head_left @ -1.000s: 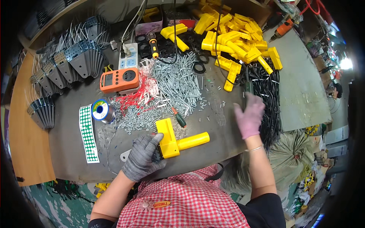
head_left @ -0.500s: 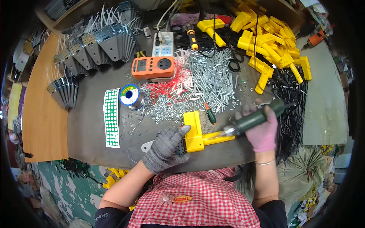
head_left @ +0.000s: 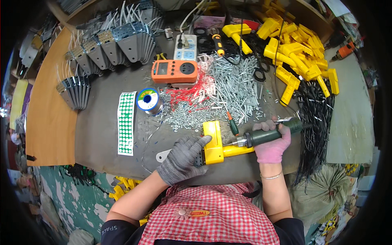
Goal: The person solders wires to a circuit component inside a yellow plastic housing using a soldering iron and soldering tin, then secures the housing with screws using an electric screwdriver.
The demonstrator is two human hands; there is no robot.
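Note:
My left hand (head_left: 183, 158), in a grey glove, grips a yellow plastic housing with a handle (head_left: 213, 141) near the front of the worktable. A grey metal plate (head_left: 162, 155) sticks out past the glove on the left. In a pink glove, my right hand (head_left: 272, 143) is wrapped round a dark green electric screwdriver (head_left: 265, 137). Its bit points left, with the tip at the housing's right side, just above the yellow handle; whether it sits in a screw is hidden. Behind them lies a small green-handled screwdriver (head_left: 233, 125).
Loose screws (head_left: 234, 87) are heaped mid-table beside an orange meter (head_left: 174, 71) and a solder spool (head_left: 148, 101). A sheet of green stickers (head_left: 127, 123) lies left. Yellow housings (head_left: 296, 51) pile at the back right, above black cables (head_left: 314, 126). Metal plates with wires (head_left: 110, 48) stand back left.
My right hand has brought the electric screwdriver left and closer, and its bit now meets the housing's side. My left hand keeps its hold. The whole view has shifted slightly.

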